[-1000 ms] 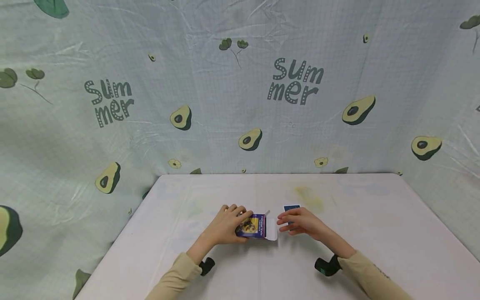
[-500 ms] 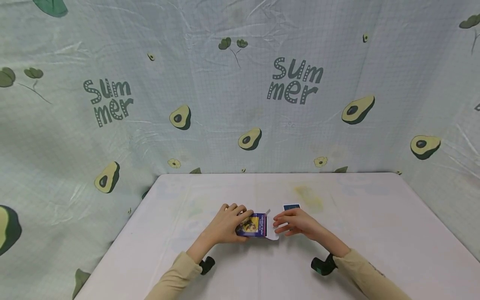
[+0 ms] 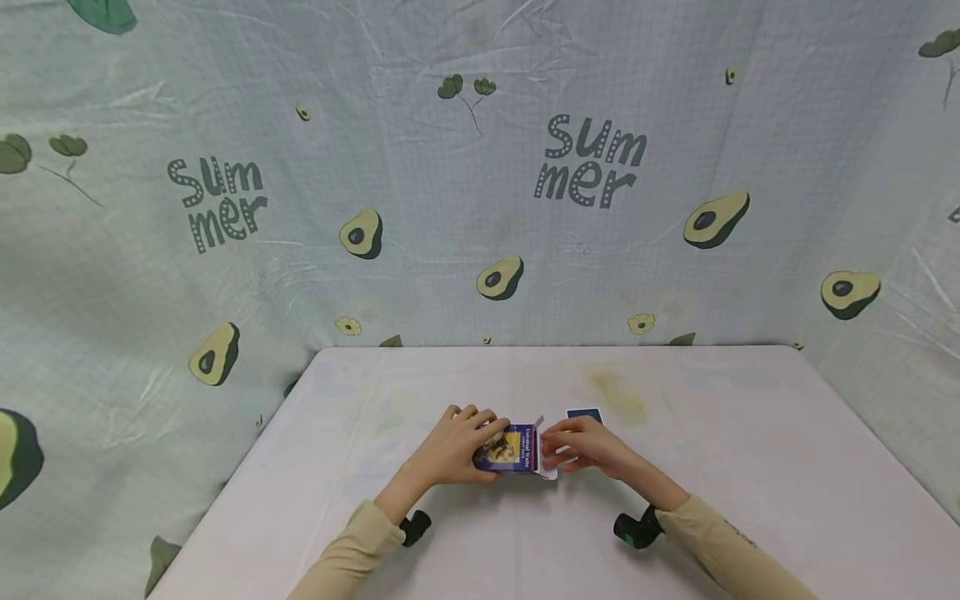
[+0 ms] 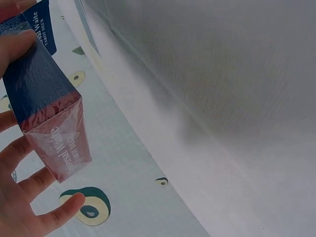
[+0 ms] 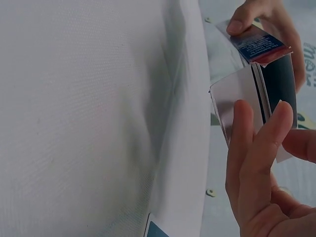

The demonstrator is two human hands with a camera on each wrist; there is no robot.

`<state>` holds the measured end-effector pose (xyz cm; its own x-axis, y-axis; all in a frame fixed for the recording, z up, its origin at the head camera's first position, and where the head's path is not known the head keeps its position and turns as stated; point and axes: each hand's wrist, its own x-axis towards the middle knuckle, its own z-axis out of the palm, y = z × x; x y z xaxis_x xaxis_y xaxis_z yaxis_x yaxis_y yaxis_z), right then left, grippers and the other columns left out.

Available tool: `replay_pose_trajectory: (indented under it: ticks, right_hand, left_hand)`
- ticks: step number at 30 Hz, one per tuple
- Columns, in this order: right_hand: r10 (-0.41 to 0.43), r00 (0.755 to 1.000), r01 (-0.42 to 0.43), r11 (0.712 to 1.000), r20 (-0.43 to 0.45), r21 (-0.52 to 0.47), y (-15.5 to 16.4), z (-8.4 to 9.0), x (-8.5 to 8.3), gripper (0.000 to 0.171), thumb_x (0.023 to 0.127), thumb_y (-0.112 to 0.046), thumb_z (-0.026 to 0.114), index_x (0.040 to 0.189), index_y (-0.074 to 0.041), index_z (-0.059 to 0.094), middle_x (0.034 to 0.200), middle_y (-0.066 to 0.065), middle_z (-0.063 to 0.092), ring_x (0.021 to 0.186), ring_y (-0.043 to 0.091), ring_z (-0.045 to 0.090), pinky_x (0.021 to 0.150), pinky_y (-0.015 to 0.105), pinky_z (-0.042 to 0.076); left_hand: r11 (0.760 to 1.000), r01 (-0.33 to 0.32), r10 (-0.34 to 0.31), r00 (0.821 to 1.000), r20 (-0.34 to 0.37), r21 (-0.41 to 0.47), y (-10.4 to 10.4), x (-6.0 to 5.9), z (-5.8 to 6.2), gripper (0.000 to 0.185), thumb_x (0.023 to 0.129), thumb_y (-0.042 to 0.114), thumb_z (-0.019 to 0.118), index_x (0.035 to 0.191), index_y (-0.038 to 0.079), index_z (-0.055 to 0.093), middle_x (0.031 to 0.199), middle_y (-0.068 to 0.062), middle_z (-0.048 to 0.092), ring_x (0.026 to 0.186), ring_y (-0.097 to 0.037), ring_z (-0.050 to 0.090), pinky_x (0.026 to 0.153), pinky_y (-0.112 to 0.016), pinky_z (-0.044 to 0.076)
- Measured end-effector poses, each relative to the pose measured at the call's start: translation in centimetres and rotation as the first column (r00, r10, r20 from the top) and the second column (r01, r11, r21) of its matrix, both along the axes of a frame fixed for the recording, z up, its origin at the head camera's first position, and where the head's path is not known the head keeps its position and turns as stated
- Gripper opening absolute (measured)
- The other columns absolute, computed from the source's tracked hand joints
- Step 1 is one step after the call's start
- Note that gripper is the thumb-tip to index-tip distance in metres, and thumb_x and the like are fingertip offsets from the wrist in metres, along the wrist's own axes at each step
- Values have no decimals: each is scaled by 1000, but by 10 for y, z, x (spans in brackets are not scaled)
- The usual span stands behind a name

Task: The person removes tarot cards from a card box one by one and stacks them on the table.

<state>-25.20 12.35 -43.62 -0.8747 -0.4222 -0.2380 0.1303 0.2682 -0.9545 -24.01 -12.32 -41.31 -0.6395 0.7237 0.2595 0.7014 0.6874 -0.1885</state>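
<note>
Hands meeting over a white surface, close together near its middle. Left hand wrapped around a small purple card box, thumb on the near face, fingers curled along the far side; same grasp plain in the left wrist view, box tilted in the hand, printed end face toward the lens. Box held just off or lightly on the surface, cannot tell which. Right hand right against the open end of the box, fingertips pinching the white flap hanging there. From the right wrist view, fingers lying along the flap, card edges showing inside the box just beyond, left-hand thumb pressing the top face.

Just past the right hand, farther from the body, one dark blue card lying flat on the surface, apart from both hands. Beige sleeves on both forearms, black wrist-mounted cameras beneath them. Behind and around the surface, pale green cloth printed with avocados and the word "Summer".
</note>
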Motion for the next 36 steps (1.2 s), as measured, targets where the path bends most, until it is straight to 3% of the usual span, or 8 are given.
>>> replay_pose_trajectory:
  ticks: [15,29,36]
  right_hand:
    - [-71,997,71,994,-5,87,-8,0,3,39,85,-32,57,103,2,54,90,12,65,69,18,66,57,27,52]
    - [-116,993,114,985,7,127,-18,0,2,24,87,-22,54,94,-1,59,85,8,64,62,14,64,56,29,52]
    - [-62,998,62,994,0,86,-18,-2,3,21,85,-17,53,93,1,58,84,8,64,63,15,65,56,29,52]
  left_hand:
    - [999,38,-38,999,-8,-5,2,0,-5,73,65,58,66,126,21,48,108,4,54,94,-14,49,81,-36,39]
    - [998,65,-65,990,-123,-7,4,1,-13,71,68,60,59,123,17,46,103,2,51,90,-12,46,79,-34,38]
    - [994,106,-99,977,-187,31,2,-1,-14,68,69,66,56,117,21,47,96,4,47,84,-12,42,76,-35,37]
